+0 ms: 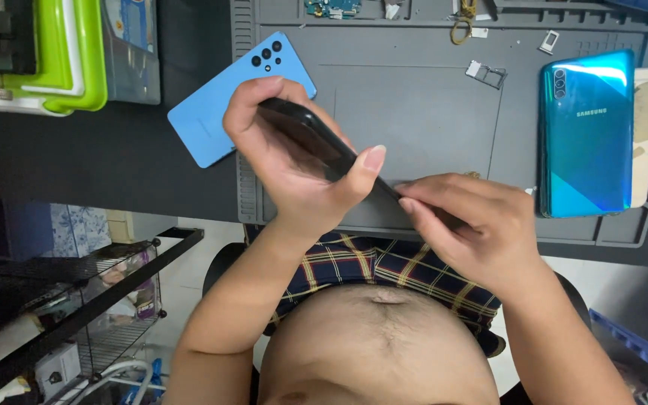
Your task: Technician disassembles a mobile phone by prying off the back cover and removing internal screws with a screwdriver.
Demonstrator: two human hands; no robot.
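Observation:
A black phone [310, 136] is held edge-on above the near edge of the grey work mat [414, 112]. My left hand [286, 165] wraps around its upper half, thumb pressed on its side. My right hand [474, 225] pinches the phone's lower end with fingertips; what lies between those fingers is hidden. A light blue phone [211, 112] lies back-up on the dark desk just behind my left hand. A teal phone [586, 135] lies back-up on the mat at the right.
A small card tray [489, 73] and tiny parts rest on the mat; a circuit board [331, 7] sits at its far edge. A green and white device [39, 52] stands at far left. A wire shelf [91, 292] is below the desk.

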